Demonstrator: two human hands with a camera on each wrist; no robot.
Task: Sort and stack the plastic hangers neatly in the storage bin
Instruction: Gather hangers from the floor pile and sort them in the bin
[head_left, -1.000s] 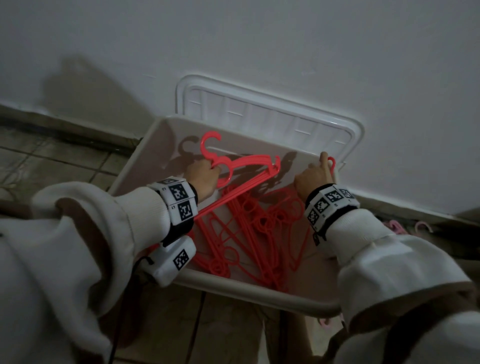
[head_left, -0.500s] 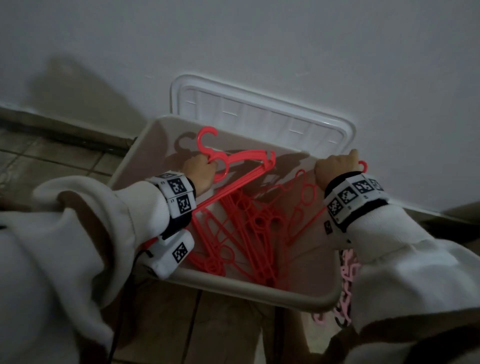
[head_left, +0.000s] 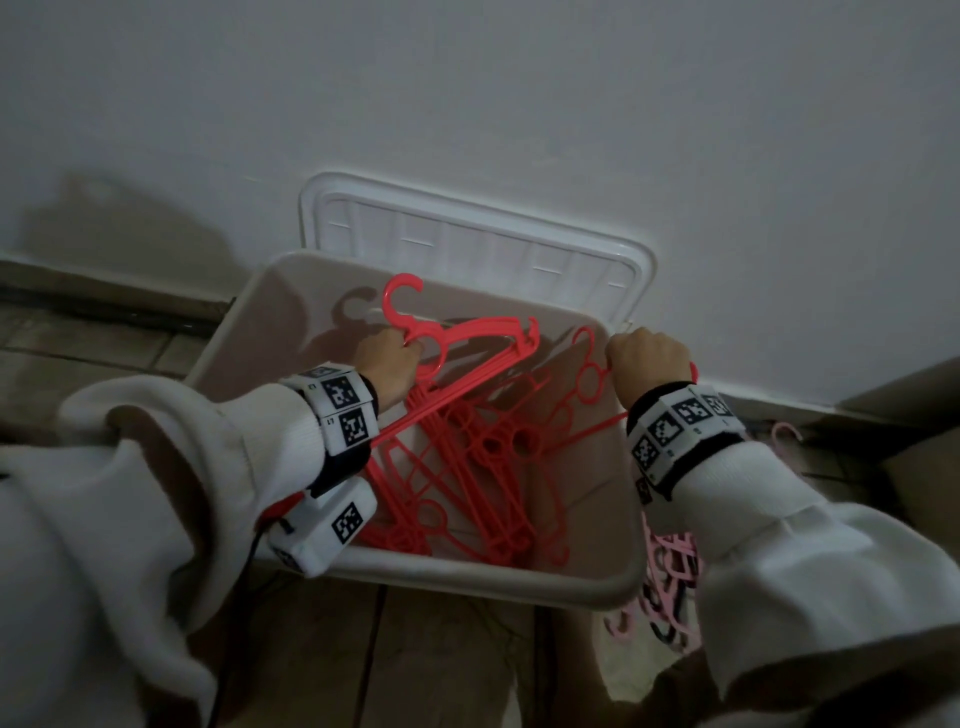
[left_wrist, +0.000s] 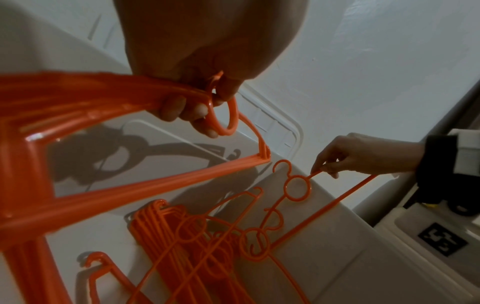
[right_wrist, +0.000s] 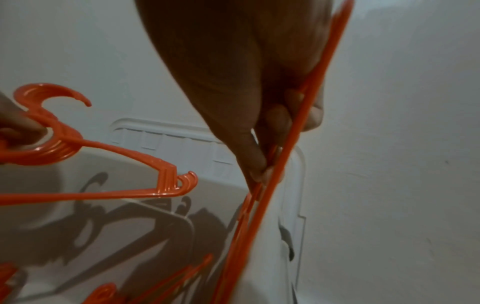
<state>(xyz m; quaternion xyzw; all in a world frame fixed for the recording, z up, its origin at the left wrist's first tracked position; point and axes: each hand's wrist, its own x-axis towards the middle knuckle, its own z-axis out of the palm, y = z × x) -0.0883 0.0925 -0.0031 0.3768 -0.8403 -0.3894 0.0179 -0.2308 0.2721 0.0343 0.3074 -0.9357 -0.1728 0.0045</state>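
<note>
The white storage bin (head_left: 467, 574) is sitting on the tiled floor against the wall, its near rim running across the head view and its near left corner hidden behind the left sleeve and wrist band; its white lid (head_left: 467, 234) is leaning upright behind the far rim, lower part cut off by the bin. Lying on the bin's floor is a loose heap of red hangers (head_left: 467, 467), long axes running roughly from the near rim toward the far rim, so overlapped that a count is not possible. Over the far left part of the bin the left hand (head_left: 387, 371) is gripping a stacked bundle of red hangers (head_left: 483, 338) at the neck, fingers (left_wrist: 182, 109) curling through the ring below the hooks; the hooks are pointing up toward the far rim and the bars are slanting down toward the near left corner, where the wrist covers them. At the far right corner the right hand (head_left: 649, 364) is pinching a single thin red hanger (head_left: 587, 379), thumb and fingertips (right_wrist: 259, 170) closing on its wire shoulder (the far end is passing out of sight behind the hand), its hook pointing toward the far rim. Outside the right wall, pink hangers (head_left: 670, 587) are lying on the floor, mostly hidden by the right sleeve.
</note>
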